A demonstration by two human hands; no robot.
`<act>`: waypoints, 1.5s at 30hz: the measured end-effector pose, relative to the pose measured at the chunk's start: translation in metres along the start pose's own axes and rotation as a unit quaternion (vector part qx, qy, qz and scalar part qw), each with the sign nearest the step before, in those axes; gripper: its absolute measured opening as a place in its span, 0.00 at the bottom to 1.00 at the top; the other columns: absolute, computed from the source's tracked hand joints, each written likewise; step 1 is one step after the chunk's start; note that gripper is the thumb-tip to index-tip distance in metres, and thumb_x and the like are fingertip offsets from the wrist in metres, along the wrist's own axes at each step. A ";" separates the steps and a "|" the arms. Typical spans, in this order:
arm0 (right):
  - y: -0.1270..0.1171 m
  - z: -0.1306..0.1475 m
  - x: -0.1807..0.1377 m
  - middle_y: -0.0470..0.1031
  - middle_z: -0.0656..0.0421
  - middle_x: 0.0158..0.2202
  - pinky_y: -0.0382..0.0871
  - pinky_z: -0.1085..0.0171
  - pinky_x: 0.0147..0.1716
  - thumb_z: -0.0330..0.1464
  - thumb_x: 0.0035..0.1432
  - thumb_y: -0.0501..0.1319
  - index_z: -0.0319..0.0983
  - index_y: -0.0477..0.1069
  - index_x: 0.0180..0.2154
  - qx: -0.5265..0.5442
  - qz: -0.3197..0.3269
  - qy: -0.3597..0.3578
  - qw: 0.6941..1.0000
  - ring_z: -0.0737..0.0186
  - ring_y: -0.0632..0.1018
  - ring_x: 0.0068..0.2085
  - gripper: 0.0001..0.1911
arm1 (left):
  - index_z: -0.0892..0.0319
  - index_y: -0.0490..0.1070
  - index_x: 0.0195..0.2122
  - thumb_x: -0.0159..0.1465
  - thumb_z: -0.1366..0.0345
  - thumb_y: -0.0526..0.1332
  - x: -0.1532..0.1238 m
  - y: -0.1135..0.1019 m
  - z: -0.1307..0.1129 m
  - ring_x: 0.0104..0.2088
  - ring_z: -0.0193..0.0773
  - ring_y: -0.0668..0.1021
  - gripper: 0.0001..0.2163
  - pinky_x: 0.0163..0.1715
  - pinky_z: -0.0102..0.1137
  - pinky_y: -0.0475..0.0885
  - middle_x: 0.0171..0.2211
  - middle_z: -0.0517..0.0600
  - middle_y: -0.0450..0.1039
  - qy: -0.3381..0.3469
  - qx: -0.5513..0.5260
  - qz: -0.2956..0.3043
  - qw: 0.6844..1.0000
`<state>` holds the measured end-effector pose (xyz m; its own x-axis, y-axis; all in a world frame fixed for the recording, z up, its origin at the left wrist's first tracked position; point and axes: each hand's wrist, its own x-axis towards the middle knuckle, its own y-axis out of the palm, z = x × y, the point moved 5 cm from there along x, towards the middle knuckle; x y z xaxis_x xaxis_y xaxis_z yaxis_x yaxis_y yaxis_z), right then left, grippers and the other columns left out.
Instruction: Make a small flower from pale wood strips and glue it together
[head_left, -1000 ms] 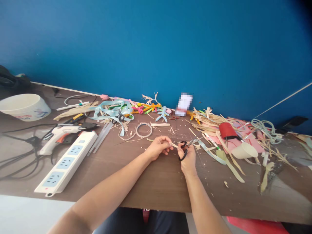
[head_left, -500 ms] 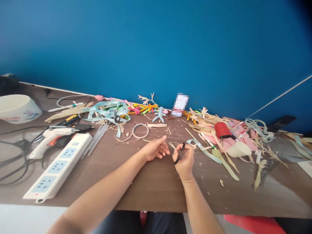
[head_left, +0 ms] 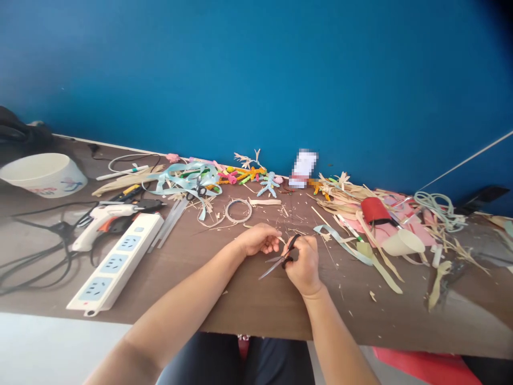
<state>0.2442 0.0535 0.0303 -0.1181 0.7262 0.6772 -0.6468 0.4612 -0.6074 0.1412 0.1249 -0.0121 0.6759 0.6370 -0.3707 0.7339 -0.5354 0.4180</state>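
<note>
My right hand [head_left: 303, 266] is closed around scissors [head_left: 273, 267] with black handles. Their silver blades stand apart and point down to the left, just above the table. Close by on the left, my left hand [head_left: 260, 239] has its fingers curled in, thumb towards the fingertips. From that pinch a thin pale strip [head_left: 282, 241] reaches across to the right hand's fingers; its far end is hidden there. Pale scraps lie on the brown table [head_left: 256, 307] around both hands. Beyond the left hand lies a roll of clear tape [head_left: 238, 221].
To the left are a white power strip [head_left: 116, 264], a glue gun [head_left: 94, 224] with black cables and a white tub [head_left: 46, 182]. Blue ribbon [head_left: 176, 179] and fuzzy coloured figures [head_left: 267, 184] line the wall. Husk strips, a red cup [head_left: 375, 210] and a white cup [head_left: 404, 242] lie right.
The scissors have swung round in my right hand, so their blades now show, pointing down-left. My left thumb has bent in towards its fingers. The view has shifted slightly left.
</note>
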 end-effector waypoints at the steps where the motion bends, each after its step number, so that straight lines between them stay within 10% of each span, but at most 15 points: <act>1: -0.001 -0.001 0.000 0.67 0.59 0.29 0.63 0.58 0.34 0.18 0.40 0.54 0.41 0.62 0.28 0.000 -0.001 0.002 1.000 0.58 0.66 0.35 0.14 | 0.65 0.67 0.16 0.48 0.63 0.60 0.000 0.000 -0.001 0.12 0.28 0.66 0.10 0.11 0.22 0.56 0.12 0.49 0.68 0.004 0.006 0.004 1.000; 10: -0.007 0.005 0.004 0.67 0.59 0.28 0.63 0.59 0.34 0.19 0.42 0.54 0.41 0.61 0.30 -0.002 -0.019 0.004 1.000 0.59 0.67 0.35 0.13 | 0.65 0.68 0.20 0.47 0.66 0.61 -0.007 0.002 -0.007 0.15 0.27 0.68 0.07 0.11 0.20 0.59 0.18 0.50 0.71 0.020 0.041 0.051 0.998; 15: -0.049 -0.021 0.007 0.69 0.59 0.30 0.63 0.62 0.33 0.30 0.44 0.59 0.40 0.61 0.32 -0.060 0.004 0.179 0.982 0.61 0.70 0.33 0.10 | 0.65 0.68 0.23 0.48 0.63 0.62 -0.005 -0.003 -0.012 0.17 0.26 0.67 0.09 0.13 0.20 0.62 0.21 0.50 0.71 0.073 0.021 0.005 0.997; 24: -0.145 -0.106 -0.055 0.70 0.59 0.20 0.55 0.66 0.21 0.47 0.43 0.58 0.42 0.61 0.20 -0.367 0.333 0.388 0.777 0.58 0.72 0.25 0.16 | 0.64 0.69 0.28 0.51 0.58 0.61 0.000 -0.009 -0.012 0.19 0.25 0.66 0.12 0.15 0.20 0.63 0.22 0.48 0.68 0.163 -0.007 -0.079 0.984; 35: -0.128 -0.126 -0.026 0.69 0.56 0.22 0.56 0.66 0.23 0.39 0.35 0.65 0.38 0.66 0.21 -0.346 0.520 0.277 0.730 0.53 0.74 0.30 0.13 | 0.63 0.68 0.26 0.49 0.58 0.62 0.000 -0.011 -0.014 0.19 0.26 0.65 0.12 0.15 0.20 0.62 0.22 0.47 0.68 0.189 0.002 -0.127 0.974; 45: -0.109 -0.120 -0.008 0.72 0.50 0.29 0.61 0.62 0.28 0.41 0.36 0.65 0.36 0.70 0.27 -0.399 0.527 0.209 0.721 0.48 0.74 0.36 0.17 | 0.64 0.69 0.26 0.48 0.58 0.63 0.001 -0.012 -0.014 0.19 0.25 0.64 0.12 0.15 0.21 0.62 0.22 0.48 0.67 0.204 -0.003 -0.126 0.971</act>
<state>0.4066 0.0585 0.0409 0.1195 0.9010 -0.4170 0.2954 -0.4332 -0.8515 0.1319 0.1398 -0.0062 0.3905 0.9147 -0.1039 0.8717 -0.3311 0.3613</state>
